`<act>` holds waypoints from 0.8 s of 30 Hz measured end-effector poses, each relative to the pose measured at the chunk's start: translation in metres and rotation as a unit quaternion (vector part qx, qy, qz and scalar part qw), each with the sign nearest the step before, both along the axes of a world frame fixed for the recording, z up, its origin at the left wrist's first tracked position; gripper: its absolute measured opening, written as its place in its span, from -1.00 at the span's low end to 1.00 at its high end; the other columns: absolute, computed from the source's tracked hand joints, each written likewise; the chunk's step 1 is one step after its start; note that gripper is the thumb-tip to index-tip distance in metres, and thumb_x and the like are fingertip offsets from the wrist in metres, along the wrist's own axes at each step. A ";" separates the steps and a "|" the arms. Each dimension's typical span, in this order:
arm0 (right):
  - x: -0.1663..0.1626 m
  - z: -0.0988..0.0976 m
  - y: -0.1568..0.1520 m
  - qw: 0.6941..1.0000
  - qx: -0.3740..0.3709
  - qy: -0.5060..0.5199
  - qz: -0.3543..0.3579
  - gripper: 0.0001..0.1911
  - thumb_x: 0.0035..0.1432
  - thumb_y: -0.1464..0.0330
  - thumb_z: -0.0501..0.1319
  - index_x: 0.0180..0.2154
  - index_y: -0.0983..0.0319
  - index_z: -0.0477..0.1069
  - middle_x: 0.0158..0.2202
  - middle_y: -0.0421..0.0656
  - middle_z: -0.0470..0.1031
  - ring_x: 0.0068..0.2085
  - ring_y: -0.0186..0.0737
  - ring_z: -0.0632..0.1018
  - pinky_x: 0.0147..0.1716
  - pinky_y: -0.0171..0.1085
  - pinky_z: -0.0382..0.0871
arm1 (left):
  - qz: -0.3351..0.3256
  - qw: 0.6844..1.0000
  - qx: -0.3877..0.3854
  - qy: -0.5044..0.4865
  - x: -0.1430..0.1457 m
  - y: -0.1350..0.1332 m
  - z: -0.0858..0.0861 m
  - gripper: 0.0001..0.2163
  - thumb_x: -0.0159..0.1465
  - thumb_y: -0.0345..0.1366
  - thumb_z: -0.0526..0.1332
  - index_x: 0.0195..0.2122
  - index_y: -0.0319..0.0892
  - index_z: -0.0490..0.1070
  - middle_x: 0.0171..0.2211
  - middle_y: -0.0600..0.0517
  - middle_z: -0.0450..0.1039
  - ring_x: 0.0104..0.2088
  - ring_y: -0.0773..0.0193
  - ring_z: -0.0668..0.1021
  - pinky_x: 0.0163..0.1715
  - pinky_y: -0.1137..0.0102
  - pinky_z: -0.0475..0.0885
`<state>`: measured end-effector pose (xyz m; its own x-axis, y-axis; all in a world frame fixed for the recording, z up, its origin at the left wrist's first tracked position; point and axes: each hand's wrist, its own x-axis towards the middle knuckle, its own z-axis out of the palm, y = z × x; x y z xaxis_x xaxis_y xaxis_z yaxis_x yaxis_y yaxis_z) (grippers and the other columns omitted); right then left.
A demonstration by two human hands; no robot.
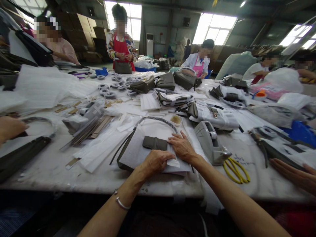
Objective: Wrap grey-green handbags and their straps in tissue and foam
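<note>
A dark olive handbag (124,153) lies on the table in front of me, with white tissue paper (133,141) over its front. Its wrapped handle (158,119) arches away from me, and a dark flap with a strap (155,143) shows on top of the paper. My left hand (156,162) is closed at the flap's lower edge, its fingers pinching a piece of white paper (174,162). Beside it my right hand (182,145) lies with fingers stretched out over the paper at the bag's right side.
A grey tape dispenser (211,141) and yellow-handled scissors (236,170) are at my right. Cardboard strips (95,130) and paper sheets lie left. Farther back are a small dish (176,119), several handbags (187,80) and wrapped rings (108,93). Co-workers' hands (11,128) work at both sides.
</note>
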<state>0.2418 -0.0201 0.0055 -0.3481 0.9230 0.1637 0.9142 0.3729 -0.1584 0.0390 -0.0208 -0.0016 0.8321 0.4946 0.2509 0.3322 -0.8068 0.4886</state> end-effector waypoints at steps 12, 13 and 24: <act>-0.003 0.003 -0.001 1.000 -0.006 -0.022 -0.010 -0.60 0.28 0.50 0.03 -0.01 0.11 0.53 0.07 -0.15 0.55 0.25 0.01 0.36 0.33 0.17 -0.24 | -0.050 0.997 0.056 -0.001 -0.002 -0.007 0.017 -0.75 0.27 -0.49 0.11 -0.15 -0.11 0.51 -0.21 0.03 0.53 -0.18 0.30 0.52 -0.12 0.48 0.41; -0.004 0.004 0.000 1.000 -0.005 -0.018 -0.012 -0.61 0.28 0.50 0.04 0.00 0.11 0.53 0.06 -0.13 0.55 0.24 0.01 0.37 0.33 0.17 -0.24 | -0.057 0.997 0.059 0.000 -0.002 -0.008 0.018 -0.78 0.30 -0.46 0.11 -0.15 -0.11 0.51 -0.23 0.03 0.53 -0.19 0.29 0.52 -0.13 0.48 0.40; -0.006 0.044 -0.074 0.957 -0.047 0.282 0.039 -0.75 0.33 0.32 0.15 -0.05 0.09 0.55 -0.07 -0.20 0.63 -0.02 -0.17 0.61 0.13 -0.10 0.38 | -0.076 0.990 0.109 -0.050 -0.004 -0.010 0.013 -0.87 0.36 -0.29 0.15 -0.24 -0.15 0.48 -0.30 0.03 0.51 -0.27 0.29 0.53 -0.26 0.46 0.37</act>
<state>0.2362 -0.0937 0.0493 -0.2979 0.9174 0.2640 0.6426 0.3972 -0.6552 0.0352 -0.0311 0.0114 0.8586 0.2899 0.4228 0.1571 -0.9338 0.3213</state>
